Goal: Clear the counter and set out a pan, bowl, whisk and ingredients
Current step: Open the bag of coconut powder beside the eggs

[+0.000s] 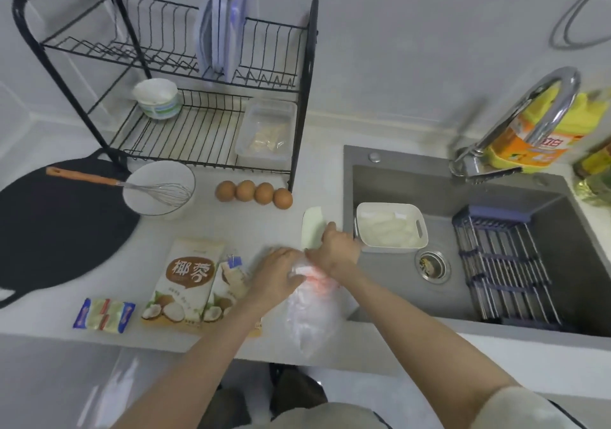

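Note:
Both hands hold a clear plastic bag (314, 316) of white powder near the counter's front edge. My left hand (277, 275) grips the bag's top from the left; my right hand (335, 248) pinches its neck from the right. A black flat pan (49, 230) lies at the left. A white bowl (145, 177) beside it carries a wooden-handled whisk (115, 184). Several brown eggs (254, 194) sit in a row. Two coconut packets (185, 283) and a small blue-yellow wrapped pack (104, 314) lie at the front left.
A black dish rack (205, 98) stands at the back with a bowl, plates and a plastic box. A pale green dish (312, 227) sits by the sink (390, 177), which holds a white basket (390, 227) and a drain rack (506, 266). Oil bottles (535, 134) stand behind the faucet (542, 104).

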